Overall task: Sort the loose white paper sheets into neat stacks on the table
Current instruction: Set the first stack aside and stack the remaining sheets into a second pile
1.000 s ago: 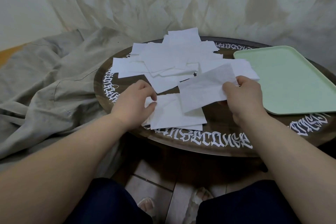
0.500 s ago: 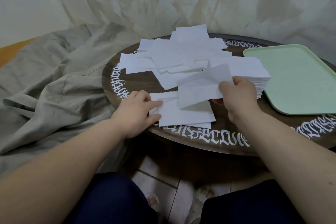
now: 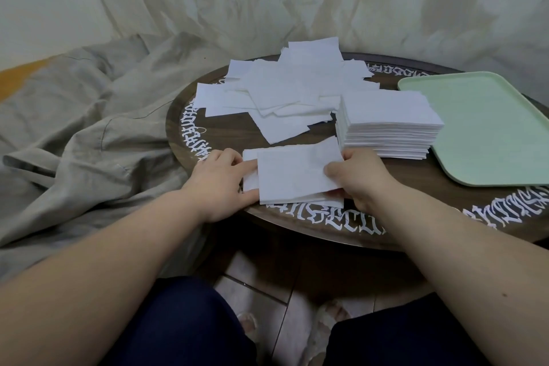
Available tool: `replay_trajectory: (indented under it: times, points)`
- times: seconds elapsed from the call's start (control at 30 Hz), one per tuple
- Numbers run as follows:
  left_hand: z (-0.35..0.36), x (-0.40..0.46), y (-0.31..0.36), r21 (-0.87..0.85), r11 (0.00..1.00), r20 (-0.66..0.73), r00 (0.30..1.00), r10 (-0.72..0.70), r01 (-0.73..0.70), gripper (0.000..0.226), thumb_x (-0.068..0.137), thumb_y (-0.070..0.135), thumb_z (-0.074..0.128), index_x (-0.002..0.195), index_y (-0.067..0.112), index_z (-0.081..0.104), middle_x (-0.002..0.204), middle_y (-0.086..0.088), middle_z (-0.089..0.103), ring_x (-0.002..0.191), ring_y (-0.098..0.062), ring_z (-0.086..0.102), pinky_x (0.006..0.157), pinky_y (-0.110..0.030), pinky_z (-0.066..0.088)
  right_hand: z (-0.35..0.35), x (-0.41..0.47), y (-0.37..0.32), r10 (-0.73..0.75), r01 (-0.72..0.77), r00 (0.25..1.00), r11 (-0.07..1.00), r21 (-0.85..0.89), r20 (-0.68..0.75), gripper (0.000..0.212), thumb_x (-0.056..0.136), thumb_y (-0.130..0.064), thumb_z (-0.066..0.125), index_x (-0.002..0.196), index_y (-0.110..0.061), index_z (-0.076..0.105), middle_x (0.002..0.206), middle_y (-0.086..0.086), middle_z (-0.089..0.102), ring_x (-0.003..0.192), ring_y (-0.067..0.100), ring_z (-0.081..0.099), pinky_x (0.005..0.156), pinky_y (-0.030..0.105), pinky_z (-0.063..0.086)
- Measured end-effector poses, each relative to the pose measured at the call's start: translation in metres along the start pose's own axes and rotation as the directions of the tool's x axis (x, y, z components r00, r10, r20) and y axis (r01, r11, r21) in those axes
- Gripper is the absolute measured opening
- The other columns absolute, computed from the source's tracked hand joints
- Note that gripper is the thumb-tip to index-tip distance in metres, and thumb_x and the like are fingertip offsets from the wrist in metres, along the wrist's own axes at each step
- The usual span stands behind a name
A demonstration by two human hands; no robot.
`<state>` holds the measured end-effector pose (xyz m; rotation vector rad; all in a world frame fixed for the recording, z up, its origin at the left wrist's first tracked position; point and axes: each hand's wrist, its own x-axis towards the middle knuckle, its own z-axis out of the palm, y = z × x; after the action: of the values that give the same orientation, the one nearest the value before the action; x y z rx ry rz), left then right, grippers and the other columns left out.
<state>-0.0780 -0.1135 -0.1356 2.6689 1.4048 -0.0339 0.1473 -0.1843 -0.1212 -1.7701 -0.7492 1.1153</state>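
Observation:
A small pile of white sheets (image 3: 292, 180) lies at the near edge of the round dark table (image 3: 225, 135). My right hand (image 3: 356, 178) pinches the right edge of the top sheet, which now lies on that pile. My left hand (image 3: 221, 180) rests against the pile's left edge, its index finger and thumb touching the paper. Behind them, a loose heap of white sheets (image 3: 292, 89) is scattered across the table's middle. A tall neat stack (image 3: 386, 122) stands to the right of the heap.
A pale green tray (image 3: 487, 128) sits on the table's right side, touching the tall stack. Crumpled beige cloth (image 3: 89, 128) lies on the left and hangs behind the table. My knees and feet are below the table's near rim.
My right hand has lowered the sheet it held in the air onto the small near pile. My left hand stayed at the pile's left edge. The camera tilted down, showing the tall stack.

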Motion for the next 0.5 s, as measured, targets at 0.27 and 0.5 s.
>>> replay_trajectory:
  times: [0.27,0.5]
  points:
    - [-0.006,-0.001,0.002,-0.153,0.988,-0.252,0.968,-0.009,-0.031,0.055,0.078,0.032,0.037,0.127,0.020,0.059,0.117,-0.001,0.053,0.109,-0.026,0.045,0.094,-0.035,0.038,-0.002,0.002,0.002,-0.009,0.010,1.000,1.000,-0.028,0.013,0.016,0.076,0.002,0.056,0.087,0.003,0.066,0.089,0.018,0.071,0.084,0.038,0.069,0.071,0.062,0.053]
    - [-0.004,0.000,0.017,-0.071,0.952,-0.300,0.916,0.266,-0.299,0.023,0.082,0.037,0.066,0.099,0.023,0.073,0.111,0.000,0.061,0.097,-0.021,0.056,0.081,-0.027,0.038,-0.003,0.007,0.005,-0.023,0.024,1.000,0.997,-0.074,0.020,0.019,0.074,0.001,0.057,0.090,0.005,0.065,0.095,0.023,0.069,0.084,0.037,0.068,0.076,0.055,0.056]
